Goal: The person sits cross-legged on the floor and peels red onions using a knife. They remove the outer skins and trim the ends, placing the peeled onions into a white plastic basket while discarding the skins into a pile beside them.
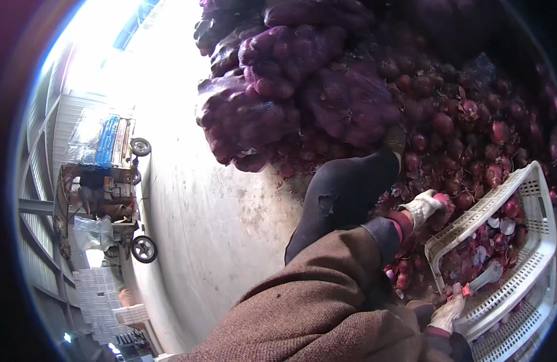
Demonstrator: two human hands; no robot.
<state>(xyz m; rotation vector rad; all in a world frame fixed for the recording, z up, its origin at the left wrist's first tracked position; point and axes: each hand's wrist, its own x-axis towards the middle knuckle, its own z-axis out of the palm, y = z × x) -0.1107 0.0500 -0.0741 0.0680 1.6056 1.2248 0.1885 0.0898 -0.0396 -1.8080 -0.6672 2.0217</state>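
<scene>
My left hand [424, 209], in a whitish knitted glove, has its fingers around a red onion [445, 204] above the onion heap [441, 149]. Lower down, my right hand [449, 312], also gloved with bare fingertips, grips a cutting tool [485, 276] with an orange-red handle and a broad pale blade. Whether it is a knife or shears cannot be told. The blade lies over a white perforated plastic crate [543, 217], which holds red onions and loose skins. The crate sits tilted beside my hands.
Full purple mesh sacks of onions [278, 90] are stacked ahead. My dark-trousered leg [337, 199] and brown garment [305, 307] are near the concrete floor [224, 217]. Another white crate [513, 335] is below the first. A loaded wheeled cart [97, 199] stands far left.
</scene>
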